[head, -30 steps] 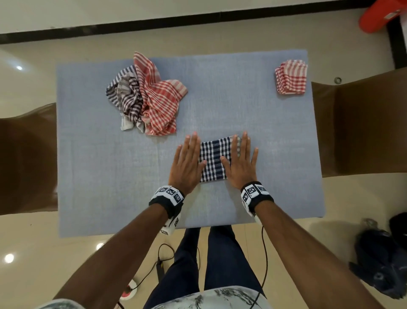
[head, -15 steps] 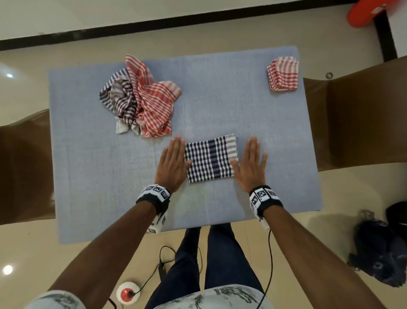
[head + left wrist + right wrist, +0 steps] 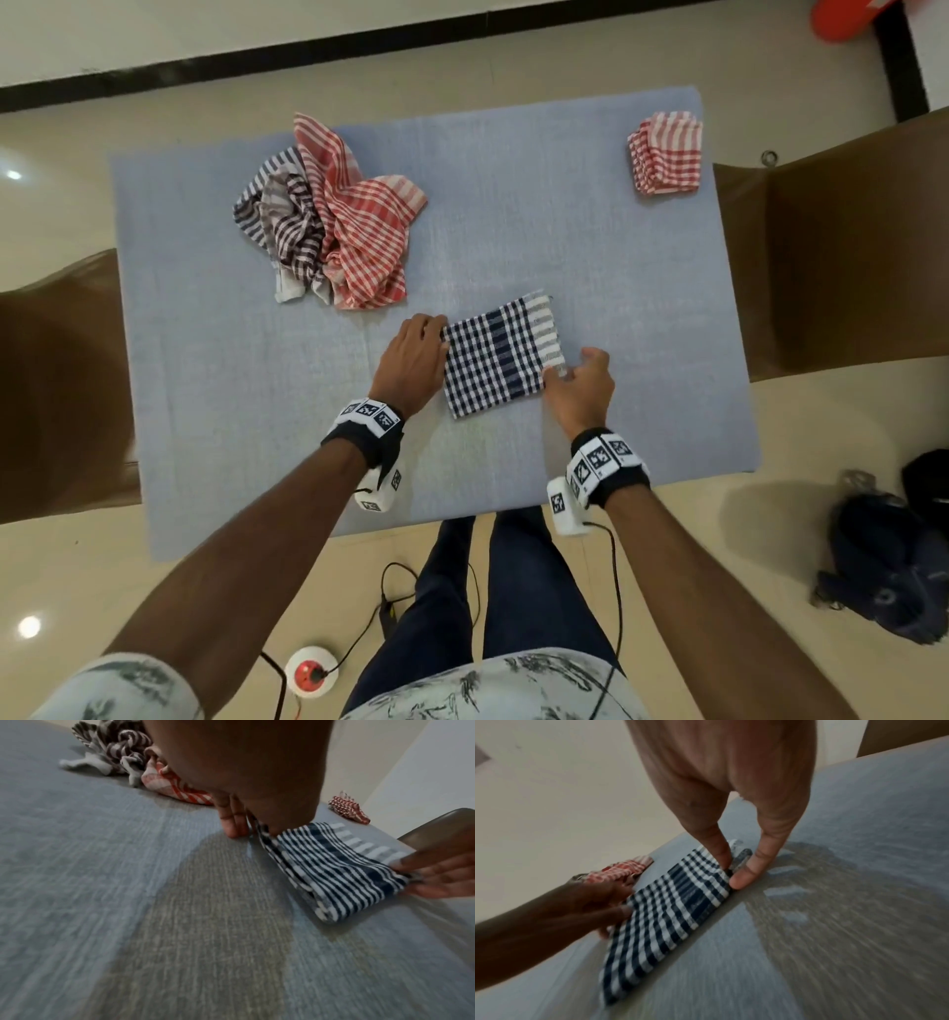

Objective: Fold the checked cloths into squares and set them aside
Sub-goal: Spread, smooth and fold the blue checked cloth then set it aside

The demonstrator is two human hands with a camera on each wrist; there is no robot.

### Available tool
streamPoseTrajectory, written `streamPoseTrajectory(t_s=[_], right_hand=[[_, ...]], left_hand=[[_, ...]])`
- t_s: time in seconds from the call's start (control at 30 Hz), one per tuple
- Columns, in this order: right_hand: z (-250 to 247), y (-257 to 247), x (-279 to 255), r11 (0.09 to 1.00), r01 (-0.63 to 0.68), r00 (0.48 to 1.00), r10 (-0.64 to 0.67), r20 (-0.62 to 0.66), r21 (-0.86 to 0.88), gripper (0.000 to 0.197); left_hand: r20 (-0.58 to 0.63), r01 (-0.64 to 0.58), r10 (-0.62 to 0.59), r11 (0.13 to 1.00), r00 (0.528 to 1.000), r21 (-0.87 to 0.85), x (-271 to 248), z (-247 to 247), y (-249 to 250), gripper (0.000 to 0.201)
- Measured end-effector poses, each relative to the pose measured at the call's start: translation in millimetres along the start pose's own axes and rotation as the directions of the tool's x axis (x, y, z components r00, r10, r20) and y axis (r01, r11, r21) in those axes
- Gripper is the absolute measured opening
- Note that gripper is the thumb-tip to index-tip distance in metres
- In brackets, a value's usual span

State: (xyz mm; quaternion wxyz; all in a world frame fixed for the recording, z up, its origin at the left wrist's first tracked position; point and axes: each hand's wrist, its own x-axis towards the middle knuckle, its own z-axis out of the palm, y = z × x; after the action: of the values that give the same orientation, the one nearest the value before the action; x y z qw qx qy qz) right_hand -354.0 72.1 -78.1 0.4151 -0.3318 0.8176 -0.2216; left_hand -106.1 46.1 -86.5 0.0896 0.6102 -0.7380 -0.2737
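Observation:
A folded navy-and-white checked cloth (image 3: 498, 357) lies near the middle of the blue-grey table cover (image 3: 205, 370). My left hand (image 3: 413, 360) pinches its left edge (image 3: 264, 833). My right hand (image 3: 580, 383) pinches its right edge between thumb and fingers (image 3: 734, 870). The cloth (image 3: 670, 902) sags a little between the two hands. A crumpled red checked cloth (image 3: 367, 226) and a crumpled dark striped cloth (image 3: 277, 216) are heaped at the back left. A folded red checked square (image 3: 665, 151) sits at the back right corner.
Brown chairs stand at the left (image 3: 56, 380) and right (image 3: 842, 257) of the table. A dark bag (image 3: 893, 560) lies on the floor at the right. A cable and a round red-and-white plug block (image 3: 310, 670) lie on the floor by my legs.
Both hands pressed flat on the navy cloth, then slid off to its sides. Now their fingers curl and pinch its left and right edges.

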Motion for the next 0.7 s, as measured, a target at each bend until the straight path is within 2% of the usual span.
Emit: streamPoseTrajectory(t_s=[0.13, 0.27, 0.37, 0.47, 0.6, 0.7], right_hand=[[-5.1, -26.8, 27.4, 0.997, 0.076, 0.997, -0.075, -0.032, 0.031, 0.062], [-13.9, -37.9, 35.3, 0.993, 0.111, 0.994, -0.111, -0.020, 0.027, 0.059], [-19.7, -19.7, 18.5, 0.994, 0.063, 0.996, -0.058, 0.061, -0.093, 0.047], [-21.4, 14.3, -0.7, 0.985, 0.059, 0.983, -0.029, 0.181, -0.164, 0.033], [-26.0, 37.1, -17.7, 0.986, 0.046, 0.958, 0.002, 0.287, -0.161, 0.020], [-31.8, 33.3, -25.6, 1.000, -0.015, 0.960, 0.020, 0.280, -0.021, 0.027]], left_hand=[[0.030, 0.127, -0.125, 0.991, 0.992, -0.045, -10.8, 0.9, 3.1, 0.021], [0.228, 0.242, -0.212, 0.964, 0.950, -0.108, -26.3, 0.8, 21.0, 0.024], [0.366, 0.237, -0.187, 0.967, 0.912, -0.098, -36.9, 6.1, 42.8, 0.028], [0.415, 0.244, -0.184, 0.965, 0.891, -0.096, -46.9, 15.9, 58.7, 0.030], [0.362, 0.238, -0.213, 0.971, 0.907, -0.024, -55.7, 20.9, 66.6, 0.034], [0.189, 0.238, -0.243, 0.970, 0.952, 0.047, -62.0, 18.7, 70.3, 0.037]])
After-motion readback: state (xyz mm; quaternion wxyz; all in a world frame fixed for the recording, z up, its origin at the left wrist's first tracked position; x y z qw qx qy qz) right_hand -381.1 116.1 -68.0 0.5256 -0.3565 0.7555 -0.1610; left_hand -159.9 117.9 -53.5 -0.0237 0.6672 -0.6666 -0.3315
